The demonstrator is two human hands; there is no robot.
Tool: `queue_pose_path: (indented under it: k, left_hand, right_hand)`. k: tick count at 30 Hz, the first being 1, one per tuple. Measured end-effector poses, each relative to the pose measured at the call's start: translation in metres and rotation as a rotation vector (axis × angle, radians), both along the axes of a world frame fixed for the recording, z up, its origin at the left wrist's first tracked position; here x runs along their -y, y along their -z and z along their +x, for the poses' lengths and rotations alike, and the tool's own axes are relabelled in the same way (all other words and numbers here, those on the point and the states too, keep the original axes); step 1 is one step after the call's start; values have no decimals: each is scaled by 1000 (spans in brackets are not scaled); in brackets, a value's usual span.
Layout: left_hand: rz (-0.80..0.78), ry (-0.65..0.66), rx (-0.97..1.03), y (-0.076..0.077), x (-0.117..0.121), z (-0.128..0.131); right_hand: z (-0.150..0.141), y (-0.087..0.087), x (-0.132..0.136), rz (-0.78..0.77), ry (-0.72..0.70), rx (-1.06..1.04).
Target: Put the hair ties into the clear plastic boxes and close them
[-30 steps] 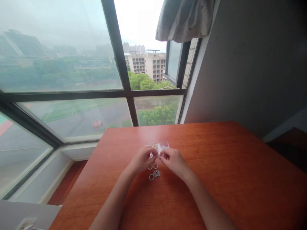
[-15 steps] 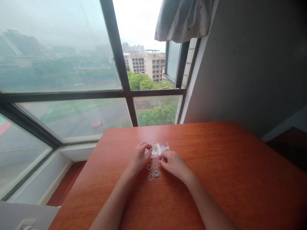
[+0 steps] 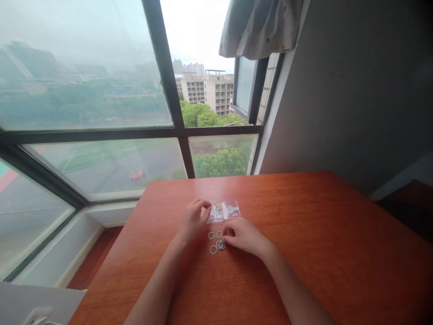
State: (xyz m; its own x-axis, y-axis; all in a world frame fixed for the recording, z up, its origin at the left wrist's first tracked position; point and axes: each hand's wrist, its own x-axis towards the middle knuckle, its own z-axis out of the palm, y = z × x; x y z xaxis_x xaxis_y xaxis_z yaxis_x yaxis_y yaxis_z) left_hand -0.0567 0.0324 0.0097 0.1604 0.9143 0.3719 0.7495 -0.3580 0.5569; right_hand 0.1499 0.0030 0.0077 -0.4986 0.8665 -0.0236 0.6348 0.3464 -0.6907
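Observation:
A small clear plastic bag (image 3: 226, 211) with a few small pieces inside lies flat on the reddish wooden table (image 3: 304, 234). My left hand (image 3: 192, 221) pinches the bag's left edge with curled fingers. Several small silvery rings (image 3: 216, 241) lie loose on the table just in front of the bag. My right hand (image 3: 244, 235) rests palm down beside them, its curled fingertips touching the rings at the right of the cluster. Whether a ring is pinched between those fingers is hidden.
A large window (image 3: 101, 99) with dark frames runs behind the table's far edge, with a low sill (image 3: 101, 212) at the left. A grey wall (image 3: 355, 90) stands at the right and a curtain (image 3: 260, 27) hangs above.
Both hands were raised together at the bag's mouth. The bag now lies flat; my left hand keeps its left edge and my right hand has dropped down to the loose rings.

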Motion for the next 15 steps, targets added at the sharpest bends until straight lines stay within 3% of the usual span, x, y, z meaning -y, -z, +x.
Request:
queue_pose_path:
  k: [7, 15]
  left_hand:
    - [31, 3, 4, -4, 1, 0]
    - [38, 9, 18, -3, 1, 1]
  right_hand:
    - [0, -3, 3, -45, -99, -23]
    - [1, -3, 2, 12, -131, 16]
